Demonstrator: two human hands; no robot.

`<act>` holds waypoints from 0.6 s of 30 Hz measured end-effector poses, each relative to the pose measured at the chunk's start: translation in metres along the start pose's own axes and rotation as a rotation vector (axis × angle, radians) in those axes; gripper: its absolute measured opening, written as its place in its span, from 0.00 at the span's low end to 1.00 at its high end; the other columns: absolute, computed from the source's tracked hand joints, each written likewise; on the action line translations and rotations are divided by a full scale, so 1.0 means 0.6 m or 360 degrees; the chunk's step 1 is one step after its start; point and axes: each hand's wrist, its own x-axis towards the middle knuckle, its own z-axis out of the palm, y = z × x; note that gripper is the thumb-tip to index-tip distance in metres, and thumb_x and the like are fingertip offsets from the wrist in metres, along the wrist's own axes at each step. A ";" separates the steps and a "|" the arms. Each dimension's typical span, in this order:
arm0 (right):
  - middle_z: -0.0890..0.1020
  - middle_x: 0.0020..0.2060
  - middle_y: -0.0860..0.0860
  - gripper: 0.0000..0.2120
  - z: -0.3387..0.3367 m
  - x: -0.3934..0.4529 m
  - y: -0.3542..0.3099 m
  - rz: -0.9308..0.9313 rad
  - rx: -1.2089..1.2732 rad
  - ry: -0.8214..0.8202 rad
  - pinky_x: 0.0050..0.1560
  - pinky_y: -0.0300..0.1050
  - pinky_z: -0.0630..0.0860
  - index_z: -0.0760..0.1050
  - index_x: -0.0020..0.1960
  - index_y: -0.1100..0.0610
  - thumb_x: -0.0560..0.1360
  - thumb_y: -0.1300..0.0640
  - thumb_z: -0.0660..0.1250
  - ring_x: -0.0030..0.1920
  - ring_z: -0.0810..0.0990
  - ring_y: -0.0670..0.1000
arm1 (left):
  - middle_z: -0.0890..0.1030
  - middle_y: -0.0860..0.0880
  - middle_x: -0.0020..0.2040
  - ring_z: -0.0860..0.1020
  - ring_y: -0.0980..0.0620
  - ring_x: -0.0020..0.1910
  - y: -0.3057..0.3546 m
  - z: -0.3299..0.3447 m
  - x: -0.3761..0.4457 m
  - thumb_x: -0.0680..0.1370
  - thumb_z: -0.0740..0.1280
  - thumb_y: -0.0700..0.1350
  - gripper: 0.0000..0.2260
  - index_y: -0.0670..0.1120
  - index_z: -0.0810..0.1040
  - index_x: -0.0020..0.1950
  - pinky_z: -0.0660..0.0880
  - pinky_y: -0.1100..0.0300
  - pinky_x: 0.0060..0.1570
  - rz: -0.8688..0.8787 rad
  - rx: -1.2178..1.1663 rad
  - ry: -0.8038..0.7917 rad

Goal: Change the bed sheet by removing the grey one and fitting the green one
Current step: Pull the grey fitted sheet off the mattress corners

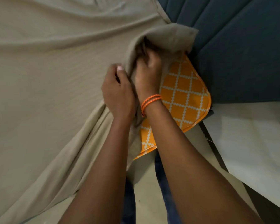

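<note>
Fitting appears under way: the pale greenish-beige sheet [47, 78] is gripped at its corner by the left hand [118, 94] and right hand [148, 73], above the orange-patterned mattress corner [184, 94]; next, the hem must be drawn down over it.

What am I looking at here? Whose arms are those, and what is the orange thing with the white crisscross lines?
There is just one picture, taken by a camera worn on a person's head, so you look down along their own two arms. The orange thing is the corner of a mattress, patterned with white lines. A big beige-grey sheet covers the rest of the bed. The left hand grips a bunched fold of that sheet. The right hand, with an orange bracelet at the wrist, reaches under the sheet's lifted corner; its fingers are mostly hidden there. The dark blue padded panel behind seems to be the headboard.
</note>
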 end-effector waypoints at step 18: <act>0.81 0.61 0.63 0.22 -0.060 0.196 0.101 0.0997 -0.0168 0.0044 0.51 0.49 0.83 0.72 0.67 0.63 0.74 0.69 0.64 0.52 0.83 0.60 | 0.85 0.50 0.38 0.84 0.47 0.42 -0.088 0.104 -0.103 0.84 0.56 0.58 0.19 0.51 0.84 0.51 0.80 0.47 0.49 -0.0567 -0.0095 -0.0864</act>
